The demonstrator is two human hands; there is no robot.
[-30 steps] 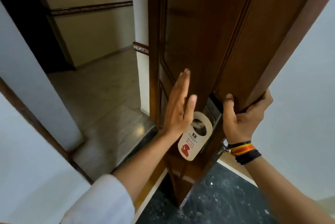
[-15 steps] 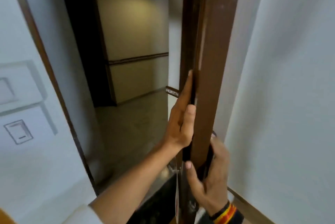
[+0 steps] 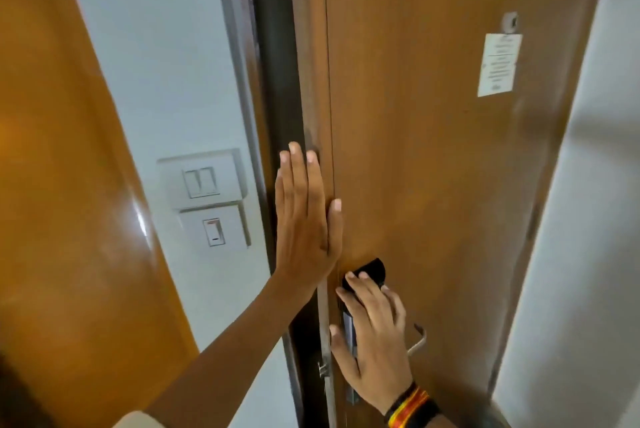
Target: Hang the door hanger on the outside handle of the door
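Note:
The brown wooden door (image 3: 433,167) fills the middle of the view, seen from its inner side, with only a dark gap left at the frame. My left hand (image 3: 304,219) lies flat, fingers straight, on the door's edge by the frame. My right hand (image 3: 374,334) rests palm-down over the black lock plate (image 3: 369,270), fingers spread and holding nothing. The silver inside handle (image 3: 418,341) sticks out just right of that hand. The door hanger and the outside handle are hidden behind the door.
A white notice (image 3: 497,65) and a peephole (image 3: 509,22) are on the door's upper right. Wall switches (image 3: 202,181) sit left of the frame. An orange-brown wooden panel (image 3: 69,185) stands close on the left, a white wall (image 3: 588,254) on the right.
The door has swung from wide open to almost closed. The hanger on the outside handle has gone out of sight. My right hand moved from the door's edge onto the lock plate.

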